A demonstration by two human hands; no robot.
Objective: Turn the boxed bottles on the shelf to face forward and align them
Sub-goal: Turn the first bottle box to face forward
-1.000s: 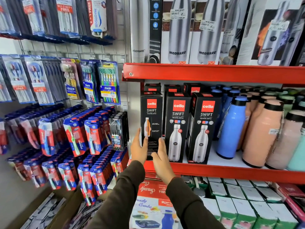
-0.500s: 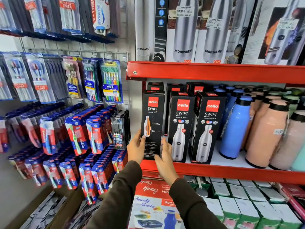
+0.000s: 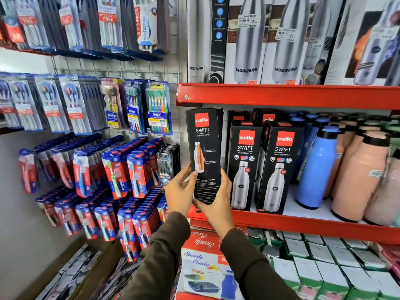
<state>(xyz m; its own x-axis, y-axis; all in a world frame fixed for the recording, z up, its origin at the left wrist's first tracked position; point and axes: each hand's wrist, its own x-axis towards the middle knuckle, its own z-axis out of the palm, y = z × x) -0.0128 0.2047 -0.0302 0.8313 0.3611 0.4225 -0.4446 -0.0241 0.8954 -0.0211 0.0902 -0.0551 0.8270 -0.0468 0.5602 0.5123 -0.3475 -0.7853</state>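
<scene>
The leftmost black Cello Swift box [image 3: 203, 148] is lifted clear of the red shelf [image 3: 303, 226] and tilted slightly, its side panel with an orange bottle cutaway facing me. My left hand [image 3: 179, 191] grips its lower left edge. My right hand [image 3: 216, 202] cups its bottom right corner. Two more Cello boxes [image 3: 243, 165] [image 3: 279, 167] stand on the shelf to its right, fronts forward with steel bottle pictures. Further Cello boxes [image 3: 267, 116] stand behind them, mostly hidden.
Blue bottles [image 3: 316, 167] and peach bottles [image 3: 359, 178] crowd the shelf's right side. Modware boxes [image 3: 246, 40] fill the upper shelf [image 3: 281, 95]. Toothbrush packs [image 3: 121, 169] hang on the grid wall at left. Boxed goods [image 3: 203, 263] sit below the shelf.
Both hands have raised the leftmost box off the shelf and drawn it toward me. It stood on the shelf a second ago.
</scene>
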